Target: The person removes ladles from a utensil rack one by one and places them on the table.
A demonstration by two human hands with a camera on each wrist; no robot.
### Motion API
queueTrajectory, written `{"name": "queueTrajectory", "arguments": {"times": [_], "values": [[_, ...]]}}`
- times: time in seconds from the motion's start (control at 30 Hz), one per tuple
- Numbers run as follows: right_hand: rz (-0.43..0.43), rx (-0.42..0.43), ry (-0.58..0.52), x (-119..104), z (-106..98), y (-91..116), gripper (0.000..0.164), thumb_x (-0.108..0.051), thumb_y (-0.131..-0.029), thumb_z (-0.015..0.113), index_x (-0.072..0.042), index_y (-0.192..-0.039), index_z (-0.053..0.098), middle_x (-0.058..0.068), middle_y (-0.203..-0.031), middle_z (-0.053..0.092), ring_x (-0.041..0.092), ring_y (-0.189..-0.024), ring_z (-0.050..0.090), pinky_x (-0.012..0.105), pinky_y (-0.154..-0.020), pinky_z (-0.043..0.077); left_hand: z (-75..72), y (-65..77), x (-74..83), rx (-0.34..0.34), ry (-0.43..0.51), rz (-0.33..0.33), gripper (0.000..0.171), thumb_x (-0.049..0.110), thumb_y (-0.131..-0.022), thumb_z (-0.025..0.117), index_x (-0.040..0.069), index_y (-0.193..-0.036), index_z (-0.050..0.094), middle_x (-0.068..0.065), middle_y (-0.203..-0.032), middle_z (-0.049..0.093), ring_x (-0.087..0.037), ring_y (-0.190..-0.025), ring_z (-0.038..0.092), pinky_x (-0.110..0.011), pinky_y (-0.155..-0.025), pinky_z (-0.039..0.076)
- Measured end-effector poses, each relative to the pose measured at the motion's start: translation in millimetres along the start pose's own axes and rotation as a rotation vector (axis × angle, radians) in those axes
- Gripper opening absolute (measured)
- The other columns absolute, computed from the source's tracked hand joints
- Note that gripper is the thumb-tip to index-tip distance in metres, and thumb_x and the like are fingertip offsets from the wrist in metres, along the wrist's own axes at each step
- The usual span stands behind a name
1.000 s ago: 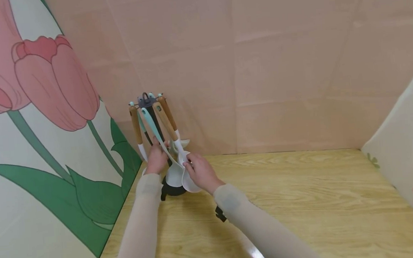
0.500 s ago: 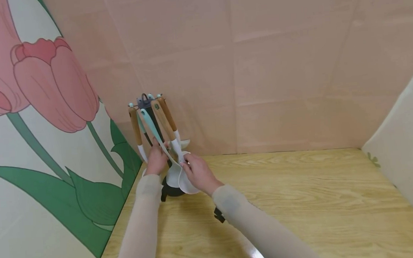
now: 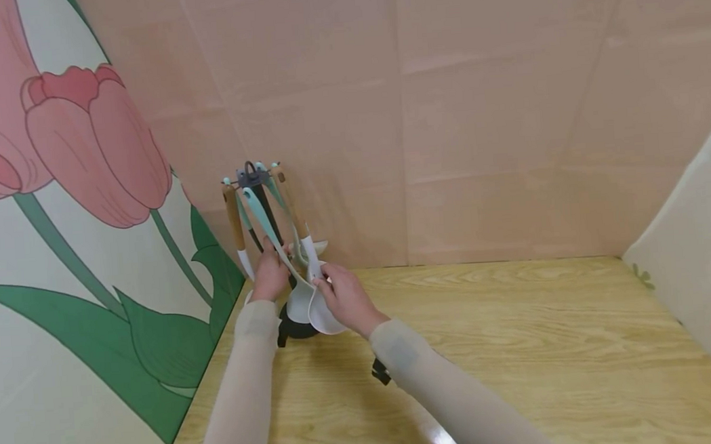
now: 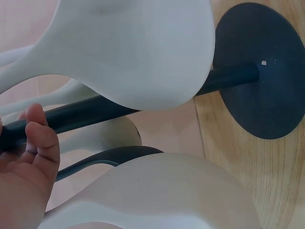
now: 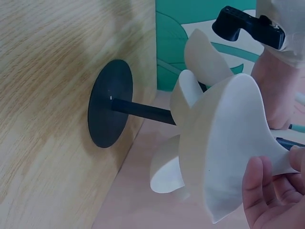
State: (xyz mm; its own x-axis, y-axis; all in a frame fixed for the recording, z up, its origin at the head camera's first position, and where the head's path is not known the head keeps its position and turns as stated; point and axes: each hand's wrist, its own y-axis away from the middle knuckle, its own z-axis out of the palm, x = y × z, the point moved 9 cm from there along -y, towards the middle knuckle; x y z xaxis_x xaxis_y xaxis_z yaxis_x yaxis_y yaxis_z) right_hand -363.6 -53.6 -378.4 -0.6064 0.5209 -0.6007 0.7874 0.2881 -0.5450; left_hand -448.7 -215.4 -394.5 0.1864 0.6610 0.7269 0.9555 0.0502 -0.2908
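Note:
A black utensil stand (image 4: 257, 114) rises from a round base on the wooden table. My left hand (image 3: 270, 276) grips its pole partway up, with fingers curled round it in the left wrist view. My right hand (image 3: 349, 298) pinches a white ladle (image 5: 228, 138) where the neck meets the bowl. The ladle's wooden handle (image 3: 290, 202) slopes up, and its top overlaps the right-hand hook of the stand. In front of the pole hangs a light-blue-handled utensil (image 3: 260, 211) with a pale broad head. Another wooden-handled utensil (image 3: 233, 212) hangs at the left.
A tulip-printed wall (image 3: 94, 150) stands close on the left, and a pink wall covering (image 3: 479, 140) backs the table. The wooden tabletop (image 3: 522, 347) stretches to the right. More pale utensil heads (image 5: 167, 167) hang behind the ladle.
The ladle's handle top has shifted right, from in front of the stand to its right-hand hook, uncovering a light-blue handle behind. My left hand keeps its place on the pole.

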Motion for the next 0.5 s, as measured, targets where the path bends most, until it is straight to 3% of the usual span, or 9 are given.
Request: {"name": "queueTrajectory", "arguments": {"times": [0.3,0.5], "values": [[0.008,-0.002,-0.019,0.0,-6.1,2.7,0.016,-0.017,-0.094,0.056,-0.005,-0.103,0.062,0.005,-0.095,0.062,0.017,-0.085,0.058,0.031,-0.075,0.049,2.1,2.0,0.9,-0.015,0.010,-0.006,0.027,0.022,-0.102,0.039,0.004,-0.122,0.037,-0.023,-0.105,0.060,-0.029,-0.078,0.058,-0.039,-0.066,0.048],[0.027,0.007,-0.016,4.1,-11.0,4.9,0.013,-0.019,-0.095,0.055,-0.007,-0.098,0.060,0.004,-0.091,0.061,0.015,-0.077,0.055,0.027,-0.068,0.048,2.8,1.3,-0.7,-0.030,0.031,-0.035,0.028,0.022,-0.102,0.038,0.005,-0.123,0.036,-0.023,-0.111,0.058,-0.029,-0.079,0.057,-0.038,-0.066,0.048]]}}
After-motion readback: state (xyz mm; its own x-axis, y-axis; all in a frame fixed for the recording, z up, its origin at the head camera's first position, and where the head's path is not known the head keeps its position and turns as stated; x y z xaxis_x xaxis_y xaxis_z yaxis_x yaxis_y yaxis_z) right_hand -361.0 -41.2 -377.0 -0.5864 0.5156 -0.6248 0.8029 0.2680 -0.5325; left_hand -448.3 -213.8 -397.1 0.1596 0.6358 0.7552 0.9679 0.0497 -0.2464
